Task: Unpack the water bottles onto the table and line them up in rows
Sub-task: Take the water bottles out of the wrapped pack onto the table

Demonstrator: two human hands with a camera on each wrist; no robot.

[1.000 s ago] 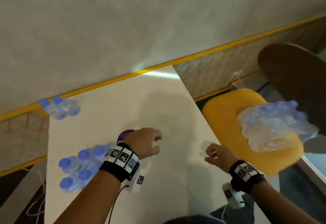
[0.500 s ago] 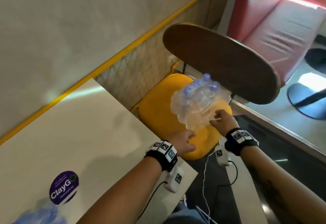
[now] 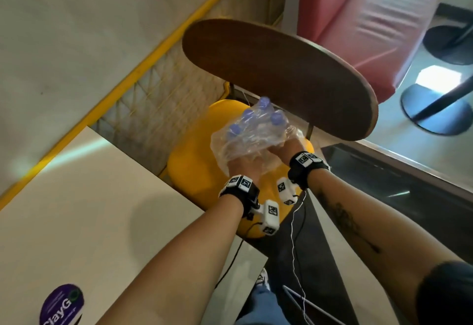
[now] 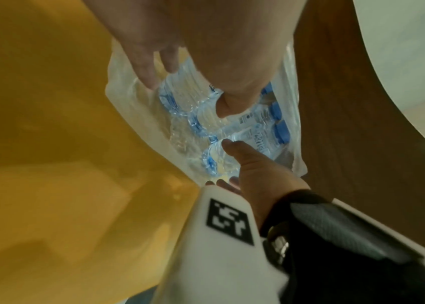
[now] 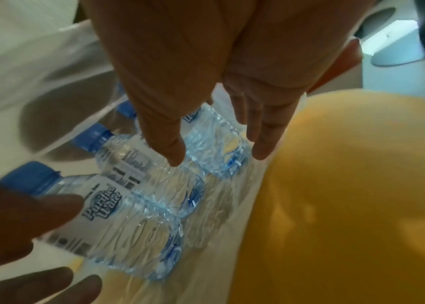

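Note:
A pack of small water bottles point(image 3: 256, 130) with blue caps lies in torn clear plastic wrap on a yellow chair seat point(image 3: 189, 171), to the right of the white table point(image 3: 102, 196). Both my hands are at the pack's near, open end. My left hand point(image 3: 242, 164) reaches in with straight fingers point(image 4: 144, 70), and its thumb touches the bottles point(image 4: 193, 96). My right hand point(image 3: 280, 149) also has its fingers extended; its thumb rests on a bottle point(image 5: 138, 164) and its fingers point(image 5: 263, 144) lie beside another one. Neither hand is closed round a bottle.
The chair's brown wooden back point(image 3: 281, 76) overhangs the pack on the far side. A red padded bench point(image 3: 371, 17) and black table bases stand beyond. A purple sticker point(image 3: 61, 304) marks the table's near corner. Cables hang from my wrists.
My view swung from the table to the chair on the right. Both hands left the tabletop, reached the wrapped pack, and now sit in its open end against the bottles.

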